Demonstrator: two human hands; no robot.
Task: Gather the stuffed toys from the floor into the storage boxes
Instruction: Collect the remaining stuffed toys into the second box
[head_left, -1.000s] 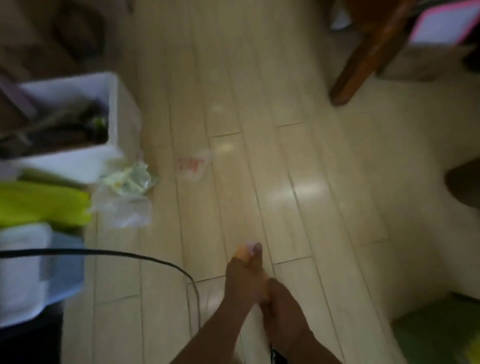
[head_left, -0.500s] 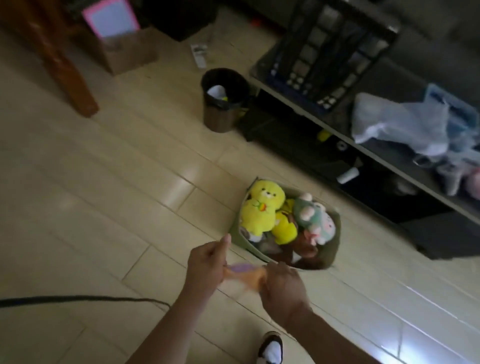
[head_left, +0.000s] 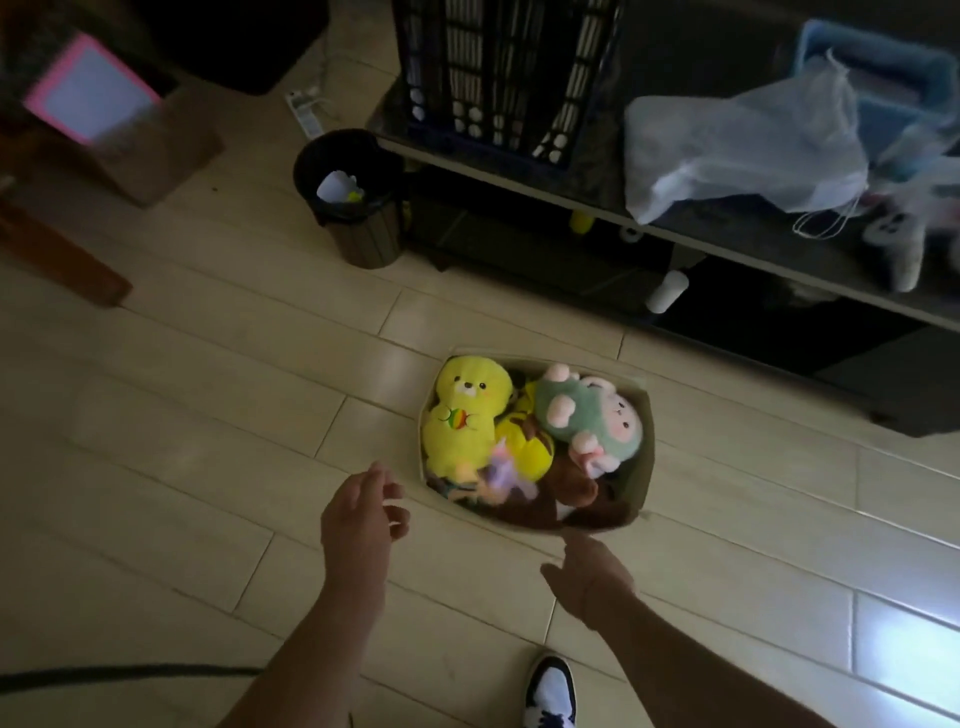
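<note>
A storage box (head_left: 640, 486) stands on the floor, filled with stuffed toys. A yellow bear (head_left: 462, 410) lies at its left, a green and pink plush (head_left: 587, 415) at its right, a brown plush (head_left: 566, 493) at the front. A small orange and purple toy (head_left: 496, 475), blurred, lies on the pile near the front left. My left hand (head_left: 358, 509) hovers just left of the box with fingers apart and nothing in it. My right hand (head_left: 587, 571) is open below the box's front edge, holding nothing.
A black waste bin (head_left: 353, 197) stands behind the box, beside a dark low shelf unit (head_left: 727, 249) holding a black crate (head_left: 509, 78) and a white plastic bag (head_left: 737, 150). A cardboard box with a pink-framed board (head_left: 93, 93) is far left. My shoe (head_left: 550, 691) and a black cable (head_left: 130, 675) are near.
The view swung from bare floor to the box. Both hands held the small orange and purple toy; now it lies in the box and both hands are open and apart.
</note>
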